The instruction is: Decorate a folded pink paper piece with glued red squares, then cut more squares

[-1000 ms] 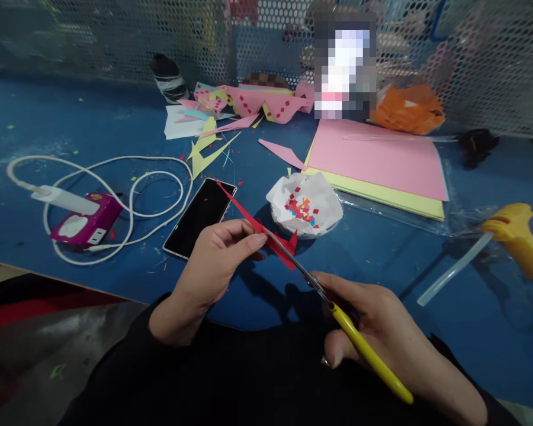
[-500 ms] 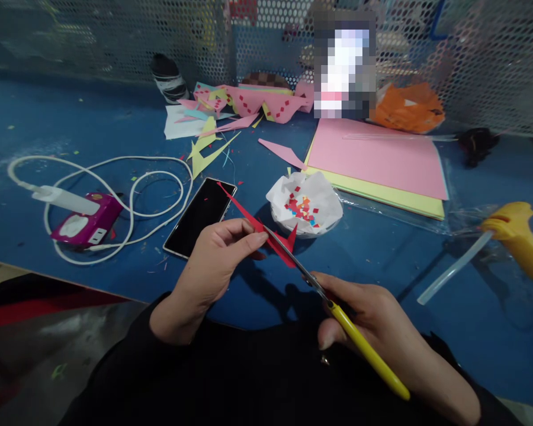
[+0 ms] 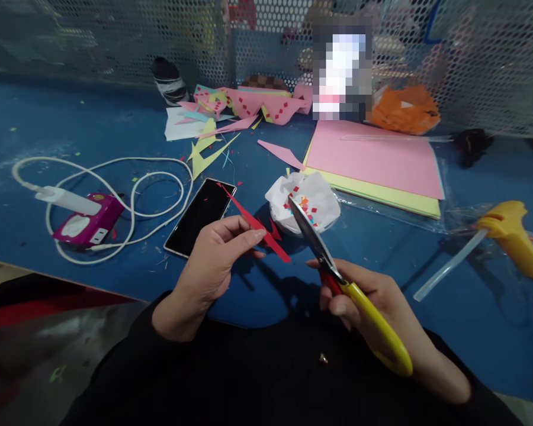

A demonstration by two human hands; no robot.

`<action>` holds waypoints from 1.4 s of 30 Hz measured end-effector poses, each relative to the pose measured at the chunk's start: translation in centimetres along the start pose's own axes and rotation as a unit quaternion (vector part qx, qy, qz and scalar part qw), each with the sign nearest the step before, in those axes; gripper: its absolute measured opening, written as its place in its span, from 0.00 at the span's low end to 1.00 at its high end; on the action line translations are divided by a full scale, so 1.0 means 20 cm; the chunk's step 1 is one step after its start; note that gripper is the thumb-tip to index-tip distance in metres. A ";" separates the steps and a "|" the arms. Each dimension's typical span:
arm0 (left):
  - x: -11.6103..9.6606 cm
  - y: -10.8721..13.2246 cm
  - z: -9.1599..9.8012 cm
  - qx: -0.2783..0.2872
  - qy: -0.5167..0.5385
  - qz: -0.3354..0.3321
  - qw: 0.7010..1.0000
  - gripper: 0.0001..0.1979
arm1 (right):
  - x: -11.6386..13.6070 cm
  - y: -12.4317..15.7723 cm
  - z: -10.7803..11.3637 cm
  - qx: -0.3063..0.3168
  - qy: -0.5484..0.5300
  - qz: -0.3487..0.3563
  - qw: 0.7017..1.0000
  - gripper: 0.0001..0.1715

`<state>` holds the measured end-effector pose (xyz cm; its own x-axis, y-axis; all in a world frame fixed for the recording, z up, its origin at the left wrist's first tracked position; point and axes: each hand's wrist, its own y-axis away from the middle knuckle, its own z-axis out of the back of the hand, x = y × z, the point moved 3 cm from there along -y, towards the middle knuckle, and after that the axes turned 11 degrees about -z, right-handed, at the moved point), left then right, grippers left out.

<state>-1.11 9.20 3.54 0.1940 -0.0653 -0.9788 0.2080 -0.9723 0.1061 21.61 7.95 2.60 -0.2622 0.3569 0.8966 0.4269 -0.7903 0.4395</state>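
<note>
Between the thumb and fingers of my left hand (image 3: 213, 266) is a narrow red paper strip (image 3: 276, 245), its thin end pointing up and left over the phone (image 3: 199, 216). My right hand (image 3: 368, 296) grips scissors (image 3: 371, 322) with yellow and red handles; the blades look closed and their tips are over the white paper-lined bowl (image 3: 278, 192). Small red, orange and blue paper bits lie in the bowl. A red paper scrap (image 3: 275, 231) shows between the strip and the bowl.
A white cable (image 3: 160, 158) loops around a purple adapter (image 3: 109, 207) at left. Pink sheets (image 3: 377, 157) lie behind the bowl at right. A yellow glue gun (image 3: 510, 231) is far right. Pink cutouts (image 3: 275, 100), yellow scraps (image 3: 204, 157) and an orange bowl (image 3: 406, 109) are at the back.
The scissors have come away from the red strip and swung up to the bowl. A red piece has separated from the strip's lower part. My left hand has barely moved.
</note>
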 end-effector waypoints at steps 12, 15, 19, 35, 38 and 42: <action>0.09 0.15 -0.07 -0.053 0.064 -0.028 0.996 0.07 | 0.12 -0.05 -0.11 -0.142 -0.070 0.038 0.987 0.25; 0.09 0.19 -0.08 -0.054 0.056 -0.038 0.996 0.06 | 0.11 -0.05 -0.15 -0.132 -0.066 0.036 0.988 0.24; 0.11 0.22 -0.05 -0.048 0.033 -0.030 0.998 0.06 | 0.10 -0.05 -0.17 -0.134 -0.062 0.056 0.987 0.22; -0.09 0.25 -0.01 0.157 -0.429 -0.423 0.783 0.03 | 0.09 -0.04 -0.16 -0.041 0.107 0.166 0.980 0.22; -0.07 0.20 -0.02 0.243 -0.414 -0.342 0.808 0.04 | 0.09 -0.04 -0.16 -0.042 0.122 0.172 0.977 0.22; -0.07 0.19 -0.04 0.289 -0.367 -0.241 0.851 0.06 | 0.09 -0.05 -0.15 -0.042 0.126 0.182 0.974 0.20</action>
<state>0.22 5.78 5.39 -0.4755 0.4557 -0.7525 -0.4531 -0.8601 -0.2345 18.06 7.81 3.70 -0.3157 -0.0808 0.9454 0.4620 -0.8834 0.0788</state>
